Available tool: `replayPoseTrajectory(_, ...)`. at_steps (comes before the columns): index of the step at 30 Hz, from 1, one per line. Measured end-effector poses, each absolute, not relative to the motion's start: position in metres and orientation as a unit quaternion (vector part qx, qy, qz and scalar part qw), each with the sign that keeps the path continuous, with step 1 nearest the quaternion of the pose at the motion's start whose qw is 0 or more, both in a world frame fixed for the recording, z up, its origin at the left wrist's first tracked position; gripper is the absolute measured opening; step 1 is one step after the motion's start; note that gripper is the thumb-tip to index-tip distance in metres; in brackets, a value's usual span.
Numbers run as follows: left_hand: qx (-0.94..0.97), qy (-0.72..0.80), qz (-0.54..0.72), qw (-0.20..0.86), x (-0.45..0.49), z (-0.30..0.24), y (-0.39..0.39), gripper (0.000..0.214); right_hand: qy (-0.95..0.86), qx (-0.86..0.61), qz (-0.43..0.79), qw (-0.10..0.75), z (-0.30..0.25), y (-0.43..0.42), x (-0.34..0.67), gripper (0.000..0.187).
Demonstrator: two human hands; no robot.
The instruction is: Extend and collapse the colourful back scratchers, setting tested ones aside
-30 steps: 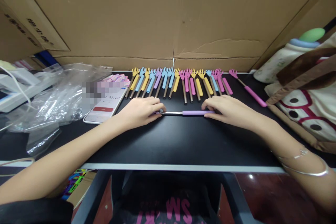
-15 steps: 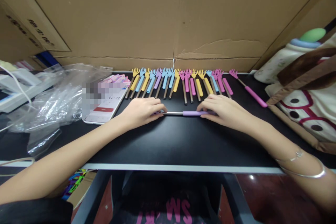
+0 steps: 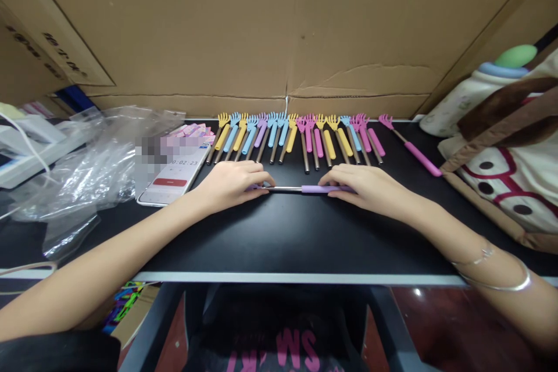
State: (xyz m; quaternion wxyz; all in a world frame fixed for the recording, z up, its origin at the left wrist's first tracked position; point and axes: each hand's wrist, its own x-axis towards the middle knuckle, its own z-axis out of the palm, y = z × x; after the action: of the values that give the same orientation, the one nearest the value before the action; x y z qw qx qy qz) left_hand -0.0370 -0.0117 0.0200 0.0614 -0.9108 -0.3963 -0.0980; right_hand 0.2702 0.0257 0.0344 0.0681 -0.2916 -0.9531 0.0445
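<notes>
A purple back scratcher (image 3: 285,189) with a metal rod lies level across the black desk between my two hands. My left hand (image 3: 238,185) is closed around its left end, so the scratcher's head is mostly hidden under the fingers. Around the purple handle at the other end, my right hand (image 3: 360,185) is closed, thumb in front and fingers behind. Behind them a row of several back scratchers (image 3: 272,133) in yellow, blue, purple and pink lies with the claw heads pointing away. A pink back scratcher (image 3: 422,158) lies apart at the right, its rod partly extended.
A phone (image 3: 176,177) showing a timer lies left of my left hand, by clear plastic bags (image 3: 96,163) and small pink packets (image 3: 194,132). At the right are a cloth bag (image 3: 497,186) and a white bottle (image 3: 462,99). Cardboard (image 3: 261,29) walls the back.
Both hands keep their hold on the purple back scratcher. My right hand has shifted slightly left along the handle; the view has moved a little.
</notes>
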Motion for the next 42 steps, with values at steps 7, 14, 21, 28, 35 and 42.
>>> replayPoseTrajectory(7,-0.907,-0.411,-0.079,0.039,-0.042,0.025,-0.009,0.022,-0.949,-0.304,0.051,0.065,0.035,0.028,0.272,0.017)
replayPoseTrajectory(14,-0.905,-0.422,-0.053,-0.002,-0.055,0.033,-0.006,0.024,-0.94,-0.326,0.083,0.051,0.034,0.035,0.281,0.018)
replayPoseTrajectory(21,-0.897,-0.439,-0.012,-0.045,-0.063,0.043,-0.006,0.031,-0.933,-0.347,0.092,0.021,0.038,0.04,0.288,0.021)
replayPoseTrajectory(28,-0.889,-0.454,0.022,-0.058,-0.068,0.047,-0.007,0.036,-0.92,-0.383,0.077,-0.037,0.046,0.037,0.29,0.03)
replayPoseTrajectory(35,-0.891,-0.443,-0.001,-0.103,-0.068,0.045,-0.002,0.034,-0.921,-0.375,0.105,-0.033,0.044,0.04,0.291,0.034)
replayPoseTrajectory(42,-0.897,-0.423,-0.042,-0.121,-0.071,0.039,0.004,0.039,-0.925,-0.356,0.133,-0.013,0.036,0.049,0.297,0.038)
